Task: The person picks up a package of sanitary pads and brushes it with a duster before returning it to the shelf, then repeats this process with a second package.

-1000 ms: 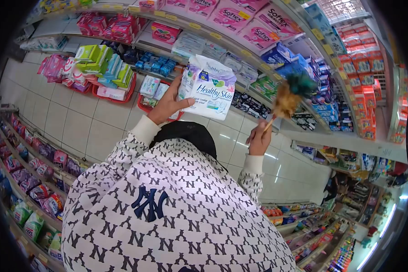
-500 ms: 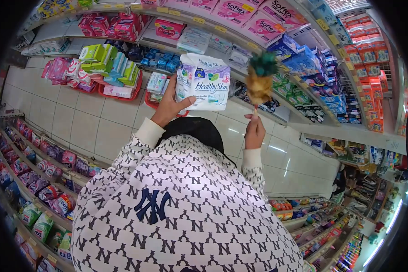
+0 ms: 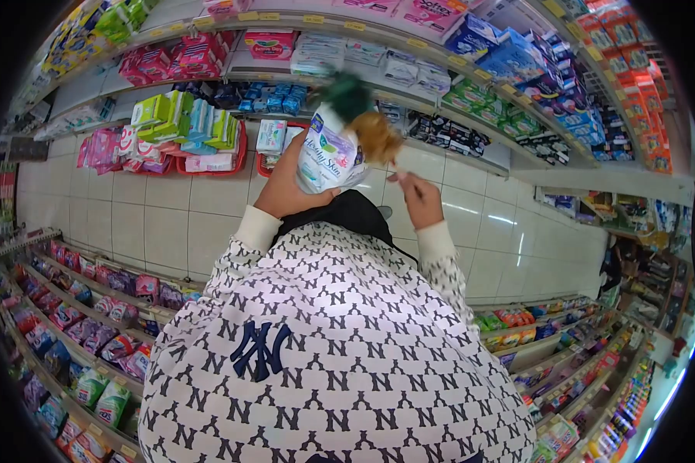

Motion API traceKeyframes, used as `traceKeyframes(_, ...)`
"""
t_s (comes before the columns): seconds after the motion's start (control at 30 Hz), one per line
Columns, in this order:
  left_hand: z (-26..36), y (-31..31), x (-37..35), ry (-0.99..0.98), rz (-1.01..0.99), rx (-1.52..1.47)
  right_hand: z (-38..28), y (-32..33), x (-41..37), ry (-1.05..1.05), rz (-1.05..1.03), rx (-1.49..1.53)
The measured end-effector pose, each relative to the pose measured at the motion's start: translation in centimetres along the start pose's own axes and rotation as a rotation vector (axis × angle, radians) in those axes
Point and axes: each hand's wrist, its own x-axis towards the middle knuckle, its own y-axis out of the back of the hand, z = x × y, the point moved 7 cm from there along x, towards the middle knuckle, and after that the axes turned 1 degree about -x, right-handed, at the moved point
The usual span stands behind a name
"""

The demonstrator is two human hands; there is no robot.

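My left hand (image 3: 292, 187) is wrapped round a white and purple Healthy Skin pack (image 3: 326, 154), which is tilted. My right hand (image 3: 418, 199) is closed round the thin handle of a feather duster (image 3: 378, 137) with brown and dark green feathers. The duster is blurred and lies over the upper right part of the pack, hiding some of it. Whether the feathers touch the pack cannot be told.
Shelves (image 3: 367, 35) of boxed and bagged goods run across the top and right. Red baskets (image 3: 245, 158) with packs stand on the tiled floor (image 3: 166, 224) at the left. More stocked racks (image 3: 104, 309) line the lower left and lower right.
The duster has swung left and tilted from upright to over the pack. My right hand has moved slightly left. The pack has turned and tilted in my left hand. The view has shifted a little.
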Motion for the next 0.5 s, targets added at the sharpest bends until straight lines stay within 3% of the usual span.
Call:
traceKeyframes(0.13, 0.2, -0.9, 0.5, -0.031, -0.063, -0.016, 5.9, 3.4, 1.9, 0.051, 0.269, -0.009)
traceKeyframes(0.2, 0.8, -0.7, 0.8, -0.031, -0.066, 0.059, 4.7, 3.8, 0.2, -0.206, 0.169, 0.222)
traceKeyframes(0.3, 0.9, -1.1, 1.3, -0.052, -0.095, 0.083, 3.8, 2.6, -1.6, -0.236, 0.029, 0.248)
traceKeyframes(0.4, 0.7, -1.8, 1.5, -0.107, -0.157, 0.136, 7.7, 2.0, -1.0, -0.070, 0.130, 0.004)
traceKeyframes(0.5, 1.7, -2.1, 2.4, -0.244, -0.244, 0.377, 11.2, 5.1, -1.2, -0.160, 0.208, -0.131)
